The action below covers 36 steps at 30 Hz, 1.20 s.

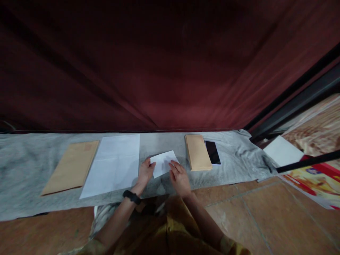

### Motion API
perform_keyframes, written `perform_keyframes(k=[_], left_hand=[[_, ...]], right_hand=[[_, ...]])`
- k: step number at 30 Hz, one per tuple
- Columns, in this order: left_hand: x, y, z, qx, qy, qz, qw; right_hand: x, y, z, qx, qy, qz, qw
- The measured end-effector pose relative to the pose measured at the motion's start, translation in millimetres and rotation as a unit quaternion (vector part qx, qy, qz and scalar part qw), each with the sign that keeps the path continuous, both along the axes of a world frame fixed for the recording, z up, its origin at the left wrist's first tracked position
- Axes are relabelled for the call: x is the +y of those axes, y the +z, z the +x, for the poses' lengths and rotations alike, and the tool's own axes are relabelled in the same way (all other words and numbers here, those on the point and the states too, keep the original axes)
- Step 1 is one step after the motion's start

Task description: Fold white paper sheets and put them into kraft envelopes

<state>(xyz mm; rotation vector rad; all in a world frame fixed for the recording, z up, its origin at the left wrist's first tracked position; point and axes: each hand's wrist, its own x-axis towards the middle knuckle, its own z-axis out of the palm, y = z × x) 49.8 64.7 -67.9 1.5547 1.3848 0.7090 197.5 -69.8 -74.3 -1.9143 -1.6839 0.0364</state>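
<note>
A small white folded sheet of paper (162, 163) lies between my hands over the grey cloth. My left hand (146, 171) pinches its left edge, thumb on top. On the right side of the paper rests my right hand (180, 177), its fingers bent over the surface and the thumb tucked beneath them; whether it grips the edge I cannot tell. Left of my hands is a large white paper sheet (114, 164), flat, with faint creases. A stack of small brown envelopes (198, 153) sits just right of my right hand.
A large brown envelope (71, 166) lies at the far left of the cloth-covered surface (231, 152). Beside the small envelopes is a phone (213, 153). A dark red curtain (159, 71) hangs behind. At right stand a dark metal frame (294, 95) and a colourful printed box (316, 180).
</note>
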Motion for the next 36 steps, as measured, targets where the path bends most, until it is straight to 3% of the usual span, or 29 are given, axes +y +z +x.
perform_keyframes(k=[6,8,11,14,18,22,29,36], left_hand=[[5.7,3.0,4.8,0.109,-0.007,0.038,0.993],[-0.2,5.3,4.6,0.165,-0.01,0.112,0.98],[-21.0,4.3,2.3,0.204,-0.034,0.281,0.937],[-50.7,-5.1,-0.7,0.214,-0.128,0.369,0.895],[-80.2,-21.4,-7.5,0.277,-0.219,0.382,0.854],[-84.8,-24.8,-13.7,0.312,-0.254,0.375,0.835],[-80.0,-18.7,-18.4,0.305,-0.276,0.372,0.832],[-82.0,-28.9,-30.8,0.287,-0.259,0.385,0.838]], right_hand=[[8.0,-18.1,-2.2,-0.082,-0.073,-0.092,0.99],[7.2,-22.5,-4.7,-0.091,-0.08,-0.092,0.988],[5.3,-25.4,-6.6,-0.102,-0.08,-0.091,0.987],[3.8,-25.0,-6.5,-0.102,-0.072,-0.095,0.988],[2.1,-22.1,-5.5,-0.097,-0.068,-0.099,0.988],[7.3,-16.2,-5.7,-0.101,-0.062,-0.102,0.988],[34.7,-12.1,-8.7,-0.11,0.037,-0.079,0.99],[30.8,-26.4,4.3,-0.128,0.011,-0.055,0.99]])
